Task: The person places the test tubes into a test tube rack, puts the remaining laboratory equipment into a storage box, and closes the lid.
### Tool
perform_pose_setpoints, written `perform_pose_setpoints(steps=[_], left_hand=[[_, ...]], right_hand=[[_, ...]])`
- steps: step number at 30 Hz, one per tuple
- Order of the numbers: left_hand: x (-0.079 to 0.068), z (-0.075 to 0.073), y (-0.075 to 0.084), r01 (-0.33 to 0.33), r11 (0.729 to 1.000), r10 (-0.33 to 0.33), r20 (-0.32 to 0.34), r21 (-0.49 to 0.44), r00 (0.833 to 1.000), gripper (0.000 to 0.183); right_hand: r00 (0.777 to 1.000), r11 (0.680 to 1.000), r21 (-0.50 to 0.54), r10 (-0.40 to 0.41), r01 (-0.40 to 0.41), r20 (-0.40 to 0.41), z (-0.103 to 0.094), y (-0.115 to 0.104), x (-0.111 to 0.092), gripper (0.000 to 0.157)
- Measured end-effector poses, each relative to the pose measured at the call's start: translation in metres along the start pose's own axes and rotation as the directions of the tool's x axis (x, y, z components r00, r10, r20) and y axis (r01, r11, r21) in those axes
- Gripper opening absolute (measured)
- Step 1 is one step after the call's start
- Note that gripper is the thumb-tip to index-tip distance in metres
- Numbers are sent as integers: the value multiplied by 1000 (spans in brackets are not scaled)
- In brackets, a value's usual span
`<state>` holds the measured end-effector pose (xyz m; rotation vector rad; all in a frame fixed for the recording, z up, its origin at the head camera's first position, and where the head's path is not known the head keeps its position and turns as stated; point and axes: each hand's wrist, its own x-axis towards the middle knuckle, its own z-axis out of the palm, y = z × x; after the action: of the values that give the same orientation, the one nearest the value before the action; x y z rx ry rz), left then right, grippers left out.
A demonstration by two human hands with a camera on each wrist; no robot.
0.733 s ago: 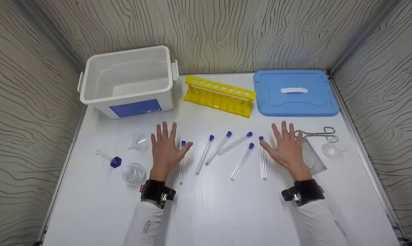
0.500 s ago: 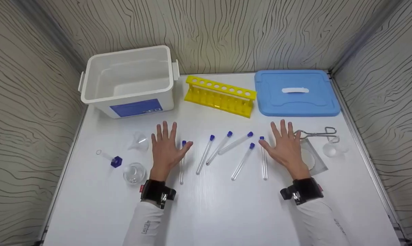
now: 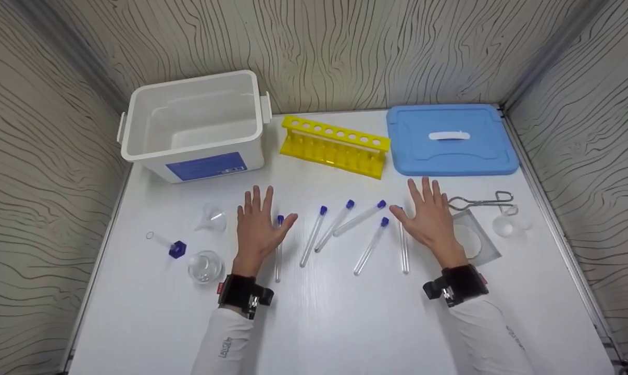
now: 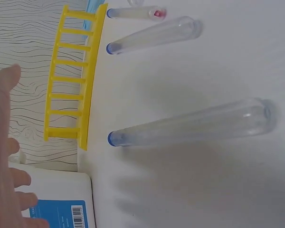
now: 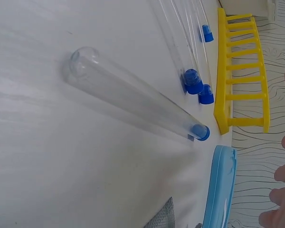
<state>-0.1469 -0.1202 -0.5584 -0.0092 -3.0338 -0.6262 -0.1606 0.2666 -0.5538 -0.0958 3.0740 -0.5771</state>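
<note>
My left hand (image 3: 256,229) is held over the white table with fingers spread, partly above a capped test tube (image 3: 278,263). My right hand (image 3: 429,224) is likewise spread, its thumb over the cap end of another test tube (image 3: 405,255). Neither hand holds anything. Between them lie several more clear test tubes with blue caps, among them one slanting test tube (image 3: 371,247). In the left wrist view one test tube (image 4: 194,123) lies just beyond the fingers (image 4: 20,176). The right wrist view has a test tube (image 5: 137,95) beside that hand's fingertips (image 5: 281,172).
Behind stand a white bin (image 3: 155,167), a yellow test tube rack (image 3: 335,161) and a blue lid (image 3: 452,159). At left are a funnel (image 3: 211,219), a blue-based cylinder (image 3: 176,249) and a glass vessel (image 3: 204,267). At right: tongs (image 3: 480,203), wire gauze (image 3: 490,254), round glassware (image 3: 504,226).
Both hands have shifted slightly inward, the left one to the right and the right one to the left and a little forward. The objects on the table stay in place.
</note>
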Motion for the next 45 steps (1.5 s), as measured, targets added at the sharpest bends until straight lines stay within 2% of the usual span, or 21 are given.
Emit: perform_pose_setpoints(steps=[5,18,26,33,37,45], left_hand=[[3,-4,6,-9,1000,9,5,-11,1000,93],[16,-13,14,-55,998,55,-23,-3,998,92],[23,-17,23,-85,996,84,-46,-4,995,91],[26,-18,31,-80,997,80,-17,16,997,91],[28,-22,38,-89,996,89,-13,30,996,91],[37,-30,58,-128,990,128,-5,52,992,92]], right_hand=[[1000,999,33,4,-3,-10,-2,-6,7,89],[998,998,23,-58,58,-5,-5,-21,26,86],[999,999,4,-50,50,22,-7,-28,37,88],[997,997,-12,-74,74,31,-3,-37,44,88],[994,994,-23,-111,111,21,-1,-44,47,86],[988,988,-34,-146,148,56,0,-56,55,85]])
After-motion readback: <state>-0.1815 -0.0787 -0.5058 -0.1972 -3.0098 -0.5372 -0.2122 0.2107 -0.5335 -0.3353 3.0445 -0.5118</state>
